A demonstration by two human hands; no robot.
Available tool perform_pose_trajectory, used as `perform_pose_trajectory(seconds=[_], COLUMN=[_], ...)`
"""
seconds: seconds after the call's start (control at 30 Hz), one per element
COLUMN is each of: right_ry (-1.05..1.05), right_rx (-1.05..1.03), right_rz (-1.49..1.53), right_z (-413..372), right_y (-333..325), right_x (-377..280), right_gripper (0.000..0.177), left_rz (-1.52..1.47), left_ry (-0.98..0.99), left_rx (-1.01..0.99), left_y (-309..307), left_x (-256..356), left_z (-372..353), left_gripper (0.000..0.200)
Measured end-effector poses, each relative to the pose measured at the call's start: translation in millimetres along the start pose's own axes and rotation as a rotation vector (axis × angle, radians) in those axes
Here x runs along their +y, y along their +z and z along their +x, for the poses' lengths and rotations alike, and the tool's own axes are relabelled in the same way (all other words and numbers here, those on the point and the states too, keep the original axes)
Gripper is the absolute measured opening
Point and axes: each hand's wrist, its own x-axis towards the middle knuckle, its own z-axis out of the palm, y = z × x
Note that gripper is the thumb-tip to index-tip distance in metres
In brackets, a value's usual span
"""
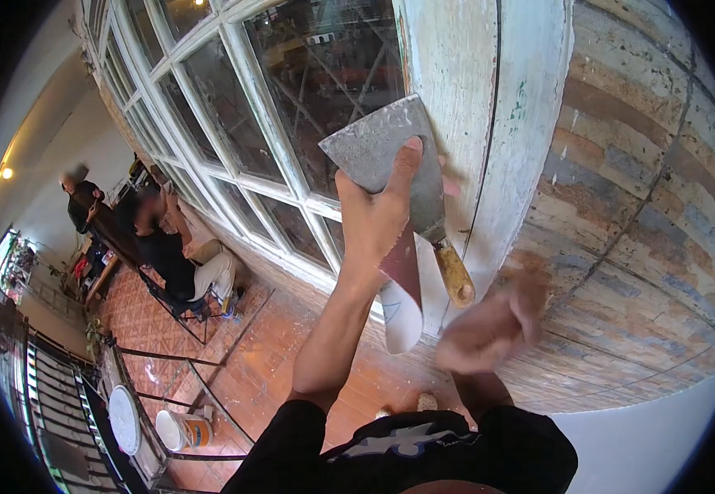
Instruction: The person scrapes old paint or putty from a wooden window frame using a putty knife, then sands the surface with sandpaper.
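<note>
My left hand (374, 218) is raised in front of the window frame, closed on a wide putty knife (386, 140). Its thumb lies flat on the grey, worn metal blade. The yellowish wooden handle (456, 276) with a hole at its end points down and to the right. A curled sheet of sandpaper (404, 300), reddish on one side and white on the back, hangs below the same hand. My right hand (493, 325) is low beside the handle, smeared by motion; its fingers cannot be made out.
A white-painted window frame (448, 74) with worn paint stands ahead, beside a stone-patterned tiled wall (621, 189). At left, one person sits on a chair (172, 263) and another person (84, 202) stands behind. A bucket (183, 430) and a round white lid (124, 420) are lower left.
</note>
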Motion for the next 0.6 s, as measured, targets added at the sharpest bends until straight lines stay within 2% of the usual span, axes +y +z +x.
perform_pose_trajectory(seconds=[0.07, 0.17, 0.23, 0.27, 0.33, 0.43, 0.5, 0.53, 0.6], right_ry=[0.177, 0.123, 0.075, 0.053, 0.183, 0.108, -0.057, -0.010, 0.064], right_rx=[-0.148, -0.097, -0.014, 0.024, -0.094, -0.154, -0.071, 0.023, 0.005], right_rz=[-0.155, -0.087, 0.119, 0.077, -0.201, -0.081, 0.102, 0.160, 0.153], right_z=[-5, -2, 0, 3, 9, 12, 10, 15, 11], right_y=[-3, 3, 2, 7, 21, 15, 6, 12, 1], right_x=[-2, 4, 5, 8, 0, 8, 8, 1, -2], right_gripper=[0.044, 0.045, 0.047, 0.049, 0.049, 0.050, 0.051, 0.049, 0.048], left_rz=[0.045, 0.042, 0.055, 0.062, -0.012, -0.025, -0.020, -0.019, -0.020], left_ry=[0.014, 0.014, 0.011, 0.009, -0.060, -0.064, -0.082, -0.085, -0.097], left_rx=[0.005, -0.012, -0.018, -0.019, -0.002, -0.011, 0.024, 0.007, -0.025], left_y=[1, 3, 3, 3, 9, 10, 13, 12, 7], left_x=[0, 2, 6, 7, 18, 22, 24, 23, 19], left_z=[-2, -2, -3, -4, -3, 2, -2, -2, -2], left_gripper=[0.027, 0.026, 0.027, 0.027, 0.029, 0.031, 0.026, 0.029, 0.039])
